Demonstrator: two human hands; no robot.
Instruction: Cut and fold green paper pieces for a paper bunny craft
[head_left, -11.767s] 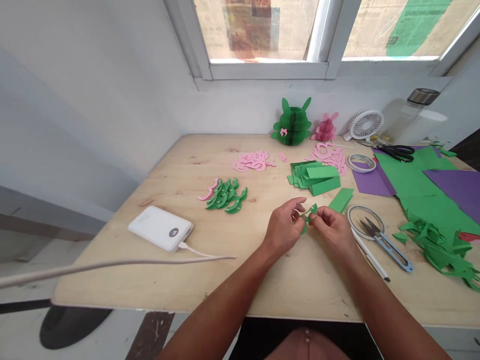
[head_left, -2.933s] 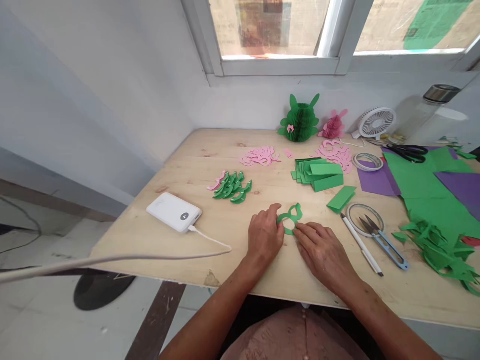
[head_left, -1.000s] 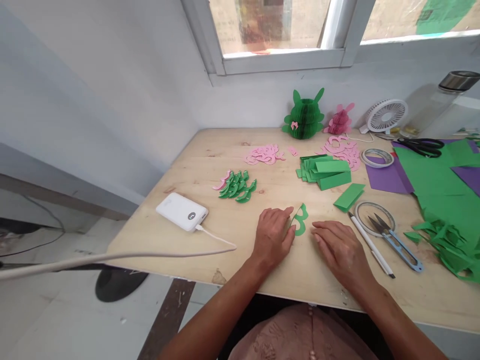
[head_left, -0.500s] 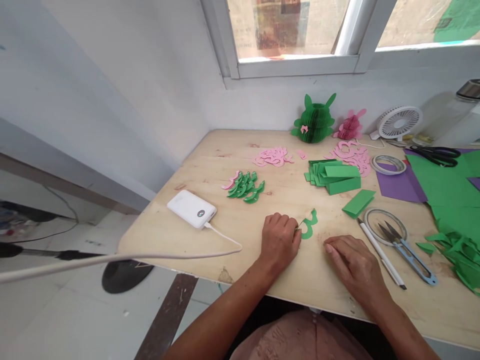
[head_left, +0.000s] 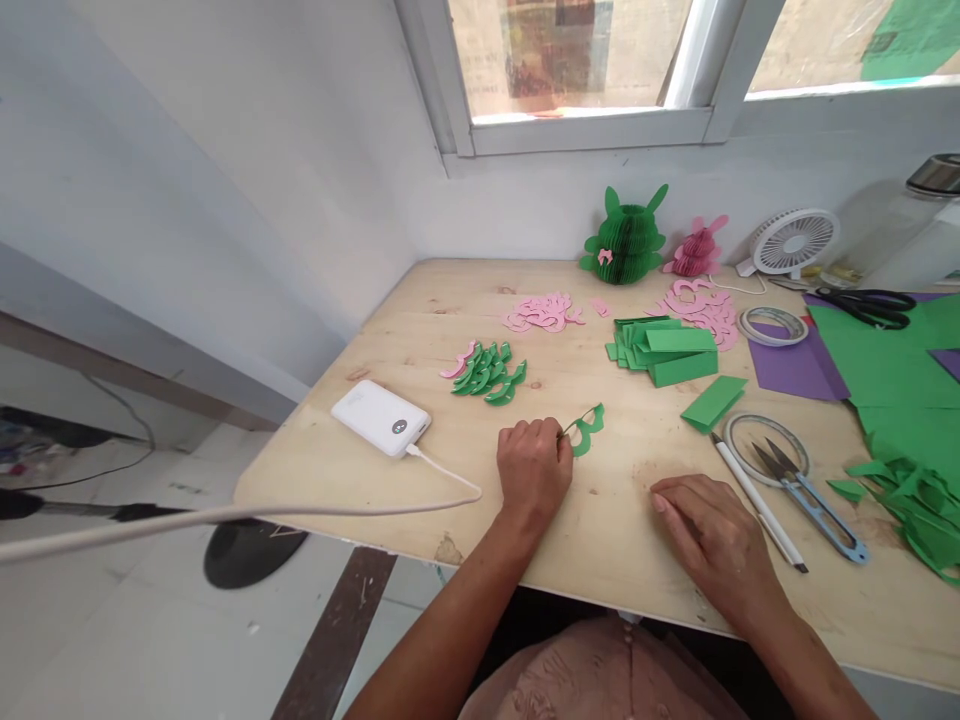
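Green paper is showing between the curled fingers of the left hand [head_left: 534, 465]: they are pinching one end of a curvy green cutout [head_left: 582, 440], which is sticking out to the right of the knuckles, near the middle of the tabletop [head_left: 622, 560]. Palm down, the right hand [head_left: 712, 530] is resting well apart from it, its fingers lying close together; their undersides are staying out of sight, so I cannot tell whether they are closed.

Just beyond that hand, a white pen [head_left: 759, 510] is lying beside blue-handled snips [head_left: 814, 503], whose blades are crossing a tape ring [head_left: 730, 445]. One folded green piece [head_left: 714, 403] is sitting near the pen's far end, with stacked green strips [head_left: 667, 350] spreading behind it. Overlapping green curved pieces [head_left: 489, 372] are lying beyond the left hand, while a white power bank [head_left: 379, 415] is sitting farther left, its cable plugged in.
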